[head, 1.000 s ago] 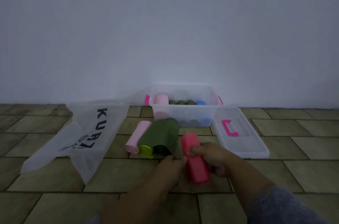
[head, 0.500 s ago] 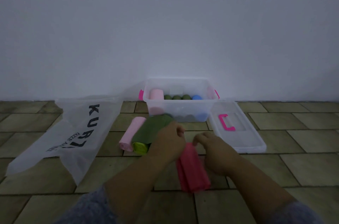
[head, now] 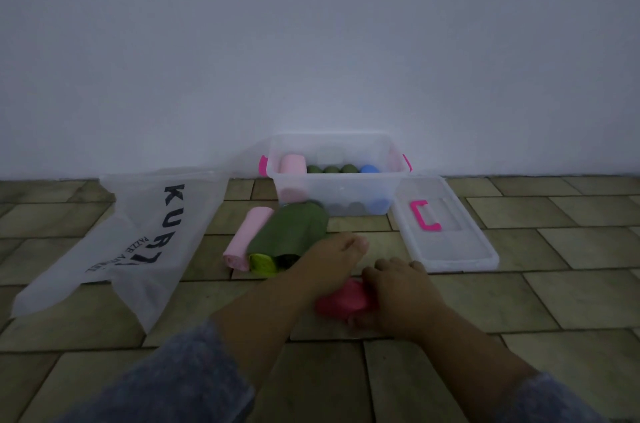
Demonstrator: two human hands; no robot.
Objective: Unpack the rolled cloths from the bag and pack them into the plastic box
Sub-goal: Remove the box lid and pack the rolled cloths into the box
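The hot-pink rolled cloth (head: 341, 301) lies on the tiled floor (head: 519, 305) at six o'clock from the clear plastic box (head: 337, 196), probably being tightened before packing. The right hand (head: 398, 287) curls round it. The left hand (head: 330, 260) covers its far end, its grip unclear.

Hot-pink roll (head: 343, 301), pale pink roll (head: 247, 239), olive-green roll (head: 291, 235). Box (head: 339, 175) clear, pink handles. Bag (head: 138, 232) translucent white, black lettering. Floor (head: 519, 301) tan-olive tiles.

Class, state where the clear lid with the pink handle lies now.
In the head view the lid lies flat on the floor, right of centre, beside the plastic box.
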